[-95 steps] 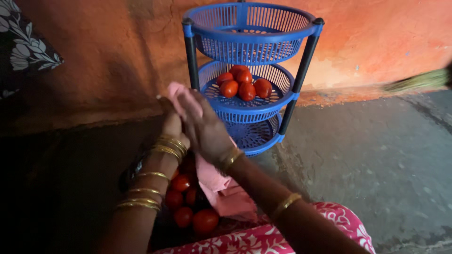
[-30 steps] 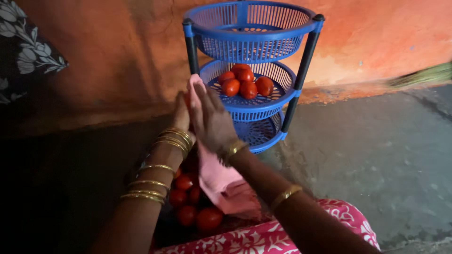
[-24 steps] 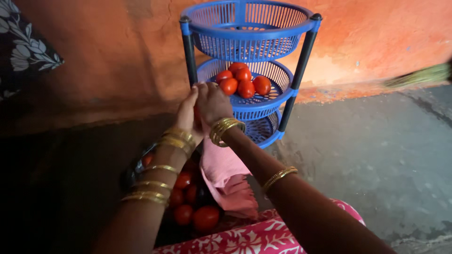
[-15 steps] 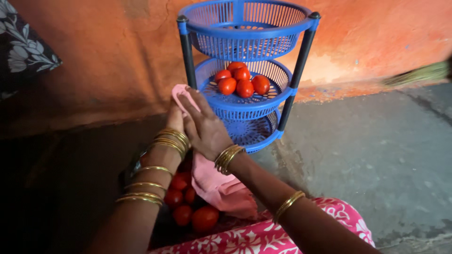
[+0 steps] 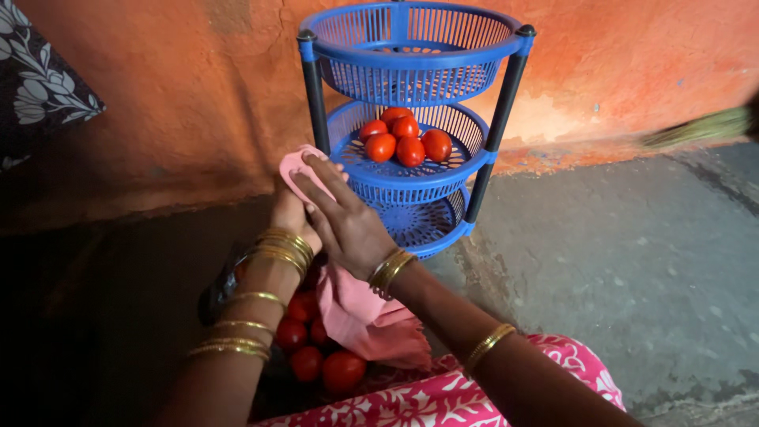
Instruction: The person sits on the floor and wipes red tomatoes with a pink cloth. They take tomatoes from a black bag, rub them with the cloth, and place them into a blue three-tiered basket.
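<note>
The right hand (image 5: pixel 345 224) is open, with the fingers stretched out and lying flat on a pink cloth (image 5: pixel 365 313). The upper end of the cloth shows past the fingertips; the rest hangs down under the wrist and falls toward the lap. The left hand (image 5: pixel 290 212) is behind the cloth and mostly hidden by it and by the right hand, so I cannot tell if it is open or closed. Something seems to be wrapped between the 2 hands, but it does not show. Both forearms come up from the bottom of the view and meet in the middle, the right one crossing over from the right side. Both arms wear gold bangles (image 5: pixel 273 251).

Under the hands is a dark bowl (image 5: pixel 215 292) on the floor, with several red tomatoes (image 5: pixel 342 370) in it, partly covered by the arms and the cloth. Just behind the hands stands a blue plastic rack (image 5: pixel 411 59) with 3 round baskets. The middle basket holds 5 more tomatoes (image 5: pixel 402 142). The rack stands against an orange wall (image 5: pixel 190 87), on a grey floor (image 5: pixel 632 261). A pink garment with white flowers (image 5: pixel 443 399) is at the bottom edge.
</note>
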